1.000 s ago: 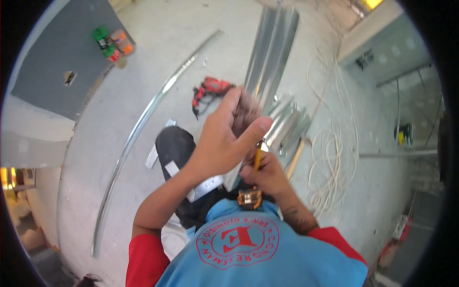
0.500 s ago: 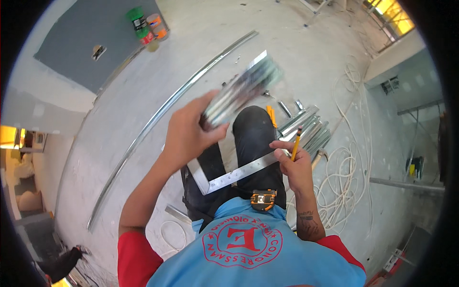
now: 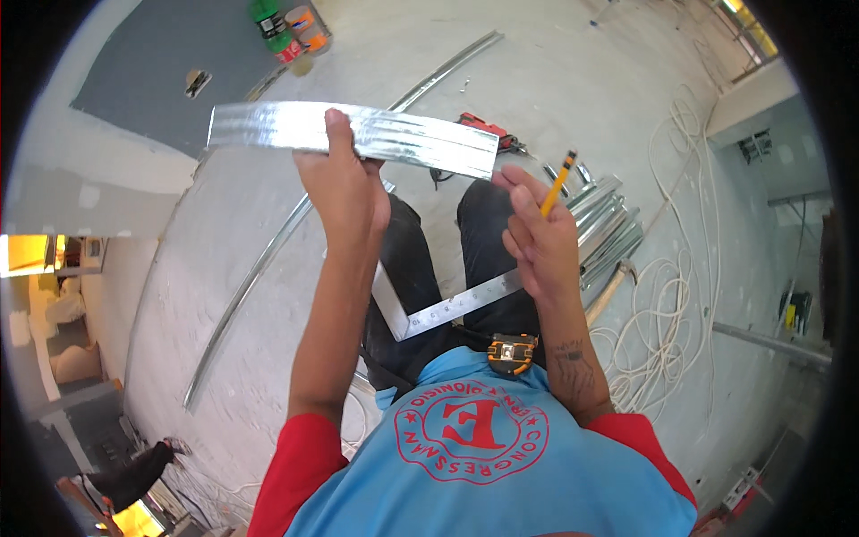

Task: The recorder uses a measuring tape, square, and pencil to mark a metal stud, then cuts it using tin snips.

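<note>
My left hand (image 3: pixel 344 183) is closed round a short, shiny metal channel (image 3: pixel 420 140), its thumb lying across the ribbed face. The channel is held up in front of my knees, roughly level from left to right. In my right hand (image 3: pixel 544 237) a yellow pencil (image 3: pixel 557 186) sticks up between the fingers. That hand's fingertips are at the channel's right end; whether they touch it I cannot tell. An L-shaped steel square (image 3: pixel 456 305) rests across my thighs, its long arm reaching toward my right wrist. At my waist sits an orange and black tape measure (image 3: pixel 513 355).
Several cut metal channels (image 3: pixel 610 219) lie at my right, with a hammer (image 3: pixel 611 293) and coiled white cable (image 3: pixel 649 336) beside them. Beyond the held piece is a red power tool (image 3: pixel 490 132). A long metal channel (image 3: pixel 246 300) crosses the floor at left. A green bottle (image 3: pixel 276 34) stands far left.
The metal channel has turned from slanting away to lying crosswise, and my left hand has turned with it. My right hand with the pencil has risen from the square to the channel's right end.
</note>
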Tool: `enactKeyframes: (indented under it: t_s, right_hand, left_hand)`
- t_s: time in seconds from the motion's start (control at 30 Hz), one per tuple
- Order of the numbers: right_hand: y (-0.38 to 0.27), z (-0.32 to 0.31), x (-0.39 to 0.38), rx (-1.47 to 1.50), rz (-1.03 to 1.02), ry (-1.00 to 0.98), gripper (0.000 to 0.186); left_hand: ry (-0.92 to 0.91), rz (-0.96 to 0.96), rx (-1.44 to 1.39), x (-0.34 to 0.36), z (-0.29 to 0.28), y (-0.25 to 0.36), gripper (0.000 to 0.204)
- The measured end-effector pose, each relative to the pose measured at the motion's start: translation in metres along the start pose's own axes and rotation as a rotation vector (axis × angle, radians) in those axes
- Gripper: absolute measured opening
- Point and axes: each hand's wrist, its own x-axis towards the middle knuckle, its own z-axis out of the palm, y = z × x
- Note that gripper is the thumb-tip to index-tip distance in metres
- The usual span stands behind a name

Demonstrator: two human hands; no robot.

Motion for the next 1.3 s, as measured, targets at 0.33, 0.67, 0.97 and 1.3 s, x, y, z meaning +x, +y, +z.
enactKeyframes:
  t_s: [0.33, 0.67, 0.97, 1.3]
  right_hand:
    - [-0.018, -0.009, 0.029, -0.143, -0.081, -0.049, 0.034]
    - [-0.052, -0.016, 0.041, -0.083, -0.226, -0.203, 0.037]
    - [-0.064, -0.017, 0.044, -0.143, -0.292, -0.164, 0.037]
    - [0.015, -0.100, 0.013, -0.758, 0.073, 0.271, 0.032]
  left_hand:
    - [0.072, 0.080, -0.183, -0.076, -0.001, -0.002, 0.034]
    - [-0.001, -0.273, -0.307, -0.129, -0.019, -0.007, 0.028]
    - [-0.074, -0.381, -0.355, -0.133, -0.022, -0.009, 0.034]
    - [-0.067, -0.929, -0.004, -0.134, -0.093, -0.010, 0.047]
